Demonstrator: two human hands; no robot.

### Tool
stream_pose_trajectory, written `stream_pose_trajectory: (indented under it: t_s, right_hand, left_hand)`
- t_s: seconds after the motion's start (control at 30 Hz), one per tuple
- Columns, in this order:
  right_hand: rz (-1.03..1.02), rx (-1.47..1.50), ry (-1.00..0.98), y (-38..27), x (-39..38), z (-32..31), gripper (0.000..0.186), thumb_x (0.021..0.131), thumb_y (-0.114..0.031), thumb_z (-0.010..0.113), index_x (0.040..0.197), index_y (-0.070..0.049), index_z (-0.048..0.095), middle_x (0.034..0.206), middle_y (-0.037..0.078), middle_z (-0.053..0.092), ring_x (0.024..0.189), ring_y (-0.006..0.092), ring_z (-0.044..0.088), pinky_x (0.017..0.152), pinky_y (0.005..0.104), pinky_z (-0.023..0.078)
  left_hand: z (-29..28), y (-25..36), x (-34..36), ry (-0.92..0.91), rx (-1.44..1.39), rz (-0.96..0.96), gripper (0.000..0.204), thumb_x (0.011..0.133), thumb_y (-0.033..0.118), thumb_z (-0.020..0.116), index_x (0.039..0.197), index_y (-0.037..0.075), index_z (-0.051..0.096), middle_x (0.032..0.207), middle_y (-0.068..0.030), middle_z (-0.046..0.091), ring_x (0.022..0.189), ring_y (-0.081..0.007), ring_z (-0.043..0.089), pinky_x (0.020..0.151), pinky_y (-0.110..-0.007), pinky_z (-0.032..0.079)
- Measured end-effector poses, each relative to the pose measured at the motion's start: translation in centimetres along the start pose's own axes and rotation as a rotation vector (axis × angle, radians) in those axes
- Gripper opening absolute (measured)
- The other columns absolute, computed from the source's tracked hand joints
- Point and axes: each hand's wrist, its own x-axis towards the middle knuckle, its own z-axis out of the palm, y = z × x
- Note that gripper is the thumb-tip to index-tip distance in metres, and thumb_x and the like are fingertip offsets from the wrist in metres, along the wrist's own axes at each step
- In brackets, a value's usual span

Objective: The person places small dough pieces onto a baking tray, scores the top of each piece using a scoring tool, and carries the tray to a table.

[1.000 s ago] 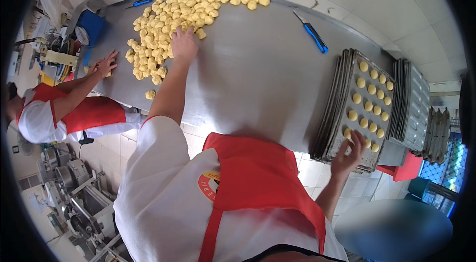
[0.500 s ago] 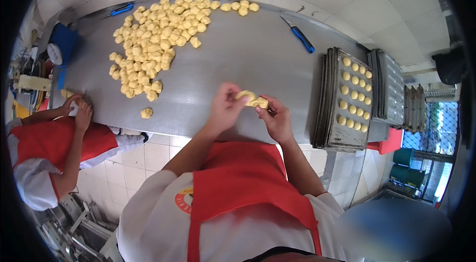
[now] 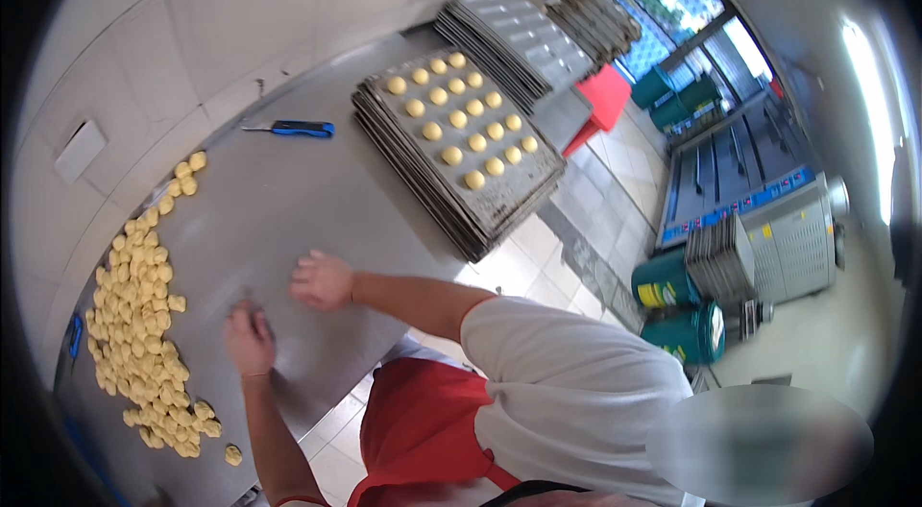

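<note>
My left hand [image 3: 250,339] is low over the steel table [image 3: 288,181], its fingers curled downward and slightly blurred. A short gap away, my right hand [image 3: 323,279] is cupped against the tabletop with bent fingers. Whatever lies under either palm is hidden; no dough shows between the fingers. Left of my left hand spreads a heap of yellow dough pieces [image 3: 139,315], with one loose dough piece [image 3: 233,454] near the table edge. Beyond my right hand, smooth round dough balls [image 3: 457,120] sit in rows on a dark baking tray [image 3: 519,185].
That tray tops a stack at the table's right end. A blue-handled knife [image 3: 303,129] lies near the wall; another blue handle [image 3: 75,336] is beyond the heap. More metal trays [image 3: 519,36], a red stool [image 3: 602,104], green drums [image 3: 663,286] and an oven [image 3: 740,161] stand farther right.
The view has swung right, and the co-worker is out of sight. My hands, which held a stretched dough piece between them, are now apart and down at the table.
</note>
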Motion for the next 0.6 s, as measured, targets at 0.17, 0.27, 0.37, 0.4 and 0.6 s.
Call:
stream_pose_trajectory:
  t_s: [0.17,0.27,0.37,0.4,0.6]
  right_hand:
    - [0.098,-0.099,0.09,3.8,-7.9,-0.2,0.034,0.09,-0.019,0.071,0.123,-0.014,0.067,0.11,0.008,0.064,0.11,0.0311,0.06,0.098,0.0491,0.047]
    - [0.14,-0.099,0.036,-2.7,-10.6,1.1,0.042,0.091,-0.02,0.07,0.132,-0.015,0.066,0.112,0.008,0.064,0.113,0.0302,0.06,0.101,0.0489,0.047]
    - [0.131,-0.029,0.067,-6.0,-5.8,2.1,0.039,0.092,-0.023,0.07,0.13,-0.015,0.067,0.115,0.008,0.065,0.115,0.03,0.06,0.102,0.0492,0.047]
    - [0.11,-0.047,0.04,-5.0,-3.7,1.8,0.038,0.093,-0.024,0.07,0.13,-0.015,0.066,0.116,0.009,0.066,0.116,0.0303,0.061,0.102,0.0496,0.047]
    - [0.041,-0.051,0.068,3.5,-4.3,-1.3,0.037,0.091,-0.024,0.072,0.128,-0.016,0.068,0.111,0.008,0.064,0.113,0.0295,0.06,0.1,0.0474,0.047]
  left_hand:
    - [0.3,-5.1,-8.4,0.152,0.078,-0.008,0.045,0.104,0.017,0.064,0.147,0.007,0.061,0.126,-0.023,0.069,0.114,-0.0448,0.062,0.099,-0.056,0.047]
    - [1.0,2.3,-10.1,0.026,0.099,0.046,0.048,0.105,0.019,0.065,0.151,0.008,0.058,0.132,-0.0231,0.068,0.12,-0.0447,0.06,0.103,-0.059,0.045]
    - [2.1,3.9,-3.2,0.085,0.105,0.134,0.046,0.104,0.019,0.066,0.149,0.007,0.061,0.13,-0.0229,0.068,0.119,-0.0446,0.061,0.103,-0.058,0.046]
    - [2.7,3.5,-1.2,0.112,0.096,0.163,0.044,0.104,0.018,0.067,0.147,0.007,0.063,0.129,-0.0228,0.069,0.118,-0.0445,0.062,0.103,-0.057,0.047]
    - [1.0,-5.1,-1.6,0.167,0.021,-0.025,0.031,0.102,0.016,0.071,0.131,0.004,0.074,0.119,-0.0227,0.073,0.108,-0.043,0.067,0.096,-0.05,0.053]
